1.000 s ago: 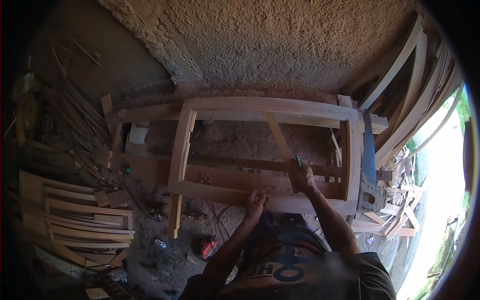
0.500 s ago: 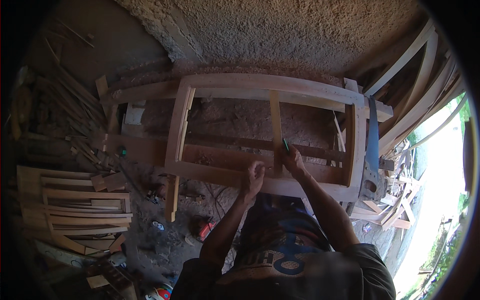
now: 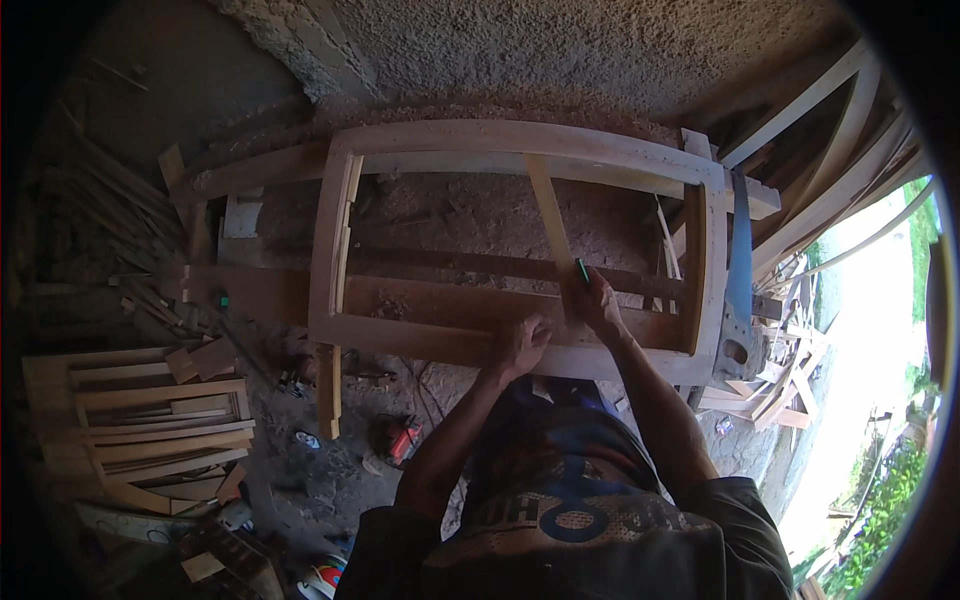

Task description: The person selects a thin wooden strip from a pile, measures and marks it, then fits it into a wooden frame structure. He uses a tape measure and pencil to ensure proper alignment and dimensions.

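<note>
A pale wooden frame lies across a workbench in front of me. Inside its opening, a narrow wooden strip runs from the far rail toward me, leaning at a slant. My right hand is closed round the strip's near end, and a slim green pencil-like stick juts up from the same fingers. By the frame's near rail, my left hand has its fingers curled in; whatever they may hold is hidden.
A handsaw rests at the frame's right end. Bent boards lean at the right. Another slatted wooden panel lies at lower left, near scattered offcuts. A red tool sits on the floor. Beyond the bench rises a rough wall.
The strip's near end has swung right and now slants, with my right hand on it. My left hand has moved a little right. The whole view has shifted slightly.
</note>
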`<state>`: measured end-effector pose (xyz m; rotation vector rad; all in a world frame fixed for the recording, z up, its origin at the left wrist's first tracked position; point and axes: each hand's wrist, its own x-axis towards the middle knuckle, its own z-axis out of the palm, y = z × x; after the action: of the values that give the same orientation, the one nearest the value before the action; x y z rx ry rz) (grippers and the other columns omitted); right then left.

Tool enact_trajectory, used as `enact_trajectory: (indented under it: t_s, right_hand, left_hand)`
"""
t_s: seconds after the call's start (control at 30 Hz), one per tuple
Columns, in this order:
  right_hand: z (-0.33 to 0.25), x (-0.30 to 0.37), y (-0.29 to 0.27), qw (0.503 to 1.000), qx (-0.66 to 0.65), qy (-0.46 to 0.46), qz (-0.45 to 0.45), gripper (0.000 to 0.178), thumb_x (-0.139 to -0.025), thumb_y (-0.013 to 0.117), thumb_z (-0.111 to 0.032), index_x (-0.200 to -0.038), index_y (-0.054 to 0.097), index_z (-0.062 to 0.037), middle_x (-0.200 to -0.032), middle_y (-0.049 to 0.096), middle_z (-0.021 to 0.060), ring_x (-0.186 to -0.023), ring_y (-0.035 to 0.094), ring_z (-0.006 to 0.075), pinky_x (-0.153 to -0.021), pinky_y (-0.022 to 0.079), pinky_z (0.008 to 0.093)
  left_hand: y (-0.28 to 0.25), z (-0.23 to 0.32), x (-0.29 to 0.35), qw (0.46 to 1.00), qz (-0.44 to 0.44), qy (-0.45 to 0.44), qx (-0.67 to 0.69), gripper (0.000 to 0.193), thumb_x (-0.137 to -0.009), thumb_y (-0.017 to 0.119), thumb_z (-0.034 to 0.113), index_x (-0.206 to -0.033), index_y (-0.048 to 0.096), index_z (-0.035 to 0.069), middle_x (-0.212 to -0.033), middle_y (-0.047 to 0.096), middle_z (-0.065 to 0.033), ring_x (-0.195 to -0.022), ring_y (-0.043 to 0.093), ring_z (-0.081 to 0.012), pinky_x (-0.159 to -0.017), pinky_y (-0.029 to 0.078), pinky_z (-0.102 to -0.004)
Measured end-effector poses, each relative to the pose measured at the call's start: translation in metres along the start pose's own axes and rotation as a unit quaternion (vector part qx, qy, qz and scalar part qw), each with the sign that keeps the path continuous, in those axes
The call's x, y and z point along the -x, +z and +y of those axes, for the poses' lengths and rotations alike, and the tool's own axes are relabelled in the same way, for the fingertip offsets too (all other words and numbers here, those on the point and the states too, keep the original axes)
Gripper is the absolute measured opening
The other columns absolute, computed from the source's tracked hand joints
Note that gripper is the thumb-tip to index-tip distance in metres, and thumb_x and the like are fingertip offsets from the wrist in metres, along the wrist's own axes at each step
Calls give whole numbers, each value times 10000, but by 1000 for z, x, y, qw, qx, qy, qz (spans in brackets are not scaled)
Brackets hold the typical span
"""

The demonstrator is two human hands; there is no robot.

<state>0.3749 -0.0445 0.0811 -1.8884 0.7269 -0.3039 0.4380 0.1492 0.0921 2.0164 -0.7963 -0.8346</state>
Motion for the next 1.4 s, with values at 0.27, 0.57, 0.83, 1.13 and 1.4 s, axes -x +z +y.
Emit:
enact_trajectory:
  t_s: [0.27, 0.57, 0.83, 1.13, 1.4]
  right_hand:
    - [16, 0, 22, 995, -87, 51, -20, 164, -987, 579, -209, -1023, 605, -51, -786, 621, 86, -722, 589, 182, -630, 484, 372]
    - [5, 1, 52, 993, -101, 60, -32, 212, -961, 611, -222, -1036, 582, -26, -812, 623, 183, -736, 618, 245, -662, 481, 419]
    - [-2, -3, 69, 989, -122, 64, -60, 202, -990, 587, -246, -1034, 593, -49, -806, 601, 23, -743, 552, 102, -624, 461, 317]
    - [-5, 1, 68, 993, -91, 58, -39, 262, -988, 595, -305, -999, 604, -43, -730, 583, 34, -681, 560, 138, -593, 451, 359]
    - [-25, 2, 56, 994, -85, 62, -42, 310, -981, 580, -319, -1007, 615, -12, -800, 640, 157, -747, 607, 198, -669, 472, 410]
  left_hand:
    - [5, -5, -6, 998, -20, 12, -54, 234, -933, 604, 187, -1091, 662, 25, -981, 705, -217, -925, 703, -371, -791, 554, -436]
    - [-20, -20, -11, 996, 14, -35, -87, 265, -924, 598, 227, -1054, 656, 3, -966, 679, -265, -942, 664, -447, -800, 526, -499]
    - [-45, -24, -1, 990, 44, -25, -129, 264, -943, 585, 241, -1086, 669, 36, -987, 687, -247, -938, 666, -447, -806, 531, -509]
    - [-33, -42, 9, 982, 143, 29, -120, 275, -994, 529, 259, -1130, 650, 53, -986, 683, -258, -914, 661, -466, -784, 538, -512]
    - [-42, -31, 5, 989, 95, 20, -114, 296, -998, 509, 259, -1143, 644, 39, -1011, 672, -271, -947, 650, -474, -795, 530, -509]
